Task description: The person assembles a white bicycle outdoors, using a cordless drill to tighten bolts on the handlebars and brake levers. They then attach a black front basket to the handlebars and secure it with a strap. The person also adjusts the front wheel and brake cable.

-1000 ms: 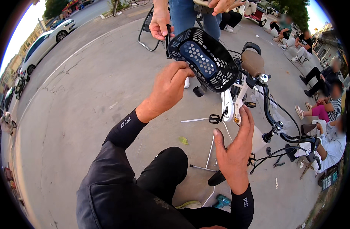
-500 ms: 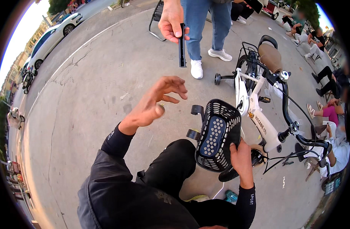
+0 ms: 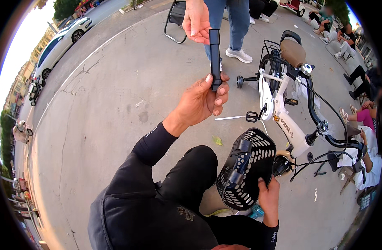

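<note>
L hand (image 3: 205,100) is raised, fingers curled round the lower end of a slim black bar (image 3: 215,58), thumb tip pressed on its side; bar stands near upright; its top end is pinched by another person's hand (image 3: 195,21) coming in from the upper edge, so both hold it at once. R hand (image 3: 269,196) is low, by the knee, closed on the rim of a black plastic basket (image 3: 247,173); basket is tilted on edge, slotted bottom facing the camera, resting against the person's leg, touching the front of the bike.

White e-bike (image 3: 282,121) stands just R of the basket, w/ brown saddle (image 3: 293,52), black handlebar (image 3: 345,143) and cables running fwd, black pedal (image 3: 252,116) sticking out toward the hands; a small side wheel (image 3: 240,81) shows behind the bar.

Other person stands beyond the bar in jeans and white sneakers (image 3: 239,55); black folding chair (image 3: 176,18) next to them. Ground is grey concrete (image 3: 107,108), cracked, w/ a pale strip (image 3: 229,118) and a leaf (image 3: 217,141) lying between bike and knee. White car (image 3: 59,41) parked far L; seated people (image 3: 362,108) along the R edge.
</note>
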A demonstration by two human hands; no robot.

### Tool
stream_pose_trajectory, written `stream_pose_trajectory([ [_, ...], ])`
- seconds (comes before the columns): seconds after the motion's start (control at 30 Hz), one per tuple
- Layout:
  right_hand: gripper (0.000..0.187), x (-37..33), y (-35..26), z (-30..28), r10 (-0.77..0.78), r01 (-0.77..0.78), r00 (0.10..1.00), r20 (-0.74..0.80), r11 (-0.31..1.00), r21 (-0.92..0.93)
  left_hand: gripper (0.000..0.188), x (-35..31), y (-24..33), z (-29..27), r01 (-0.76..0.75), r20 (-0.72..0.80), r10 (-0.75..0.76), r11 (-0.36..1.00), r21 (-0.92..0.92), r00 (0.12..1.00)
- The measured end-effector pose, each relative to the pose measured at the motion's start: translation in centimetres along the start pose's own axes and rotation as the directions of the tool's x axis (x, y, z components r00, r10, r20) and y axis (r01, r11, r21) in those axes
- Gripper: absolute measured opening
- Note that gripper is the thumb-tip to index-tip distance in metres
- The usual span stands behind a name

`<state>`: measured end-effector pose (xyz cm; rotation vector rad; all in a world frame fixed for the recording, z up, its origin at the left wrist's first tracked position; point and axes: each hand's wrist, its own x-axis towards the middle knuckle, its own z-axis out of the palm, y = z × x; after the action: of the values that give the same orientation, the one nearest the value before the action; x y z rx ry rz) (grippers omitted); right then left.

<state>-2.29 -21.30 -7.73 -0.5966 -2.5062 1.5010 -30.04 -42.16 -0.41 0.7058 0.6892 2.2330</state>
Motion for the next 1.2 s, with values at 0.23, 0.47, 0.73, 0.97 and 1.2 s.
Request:
stream_pose_trajectory([
  [0.23, 0.035, -2.9, 3.4, -1.1, 0.124, -0.131, 0.991, 0.048, 0.971, 0.202, 0.038, 0.1, -4.1, -0.8, 0.046, -0.038, -0.034, 0.911, 0.410, 0.999],
  [0.47, 0.054, -3.6, 3.6, -3.7, 0.236, -0.324, 0.929, 0.284, 0.890, 0.321, 0.030, -20.1, -17.3, -33.2, 0.577, -0.660, -0.026, -0.463, 0.673, 0.750],
  [0.73, 0.066, -6.5, 3.2, -2.7, 0.454, -0.503, 0.862, 0.226, 0.706, 0.499, 0.047, -30.7, -21.0, -40.8, 0.601, -0.821, -0.338, -0.561, 0.569, 0.460],
  [0.97, 0.073, -5.8, 4.6, 0.7, 0.332, -0.300, 0.943, -0.021, 0.877, 0.376, 0.064, -16.2, -14.7, -27.9, 0.799, -0.823, -0.072, 0.304, 0.519, 0.563],
  [1.2, 0.084, -4.5, 3.8, 1.7, 0.124, -0.089, 0.973, -0.195, 0.979, 0.181, 0.077, -8.3, -7.9, -0.1, 0.163, -0.143, -0.101, 0.238, 0.957, 0.985],
])
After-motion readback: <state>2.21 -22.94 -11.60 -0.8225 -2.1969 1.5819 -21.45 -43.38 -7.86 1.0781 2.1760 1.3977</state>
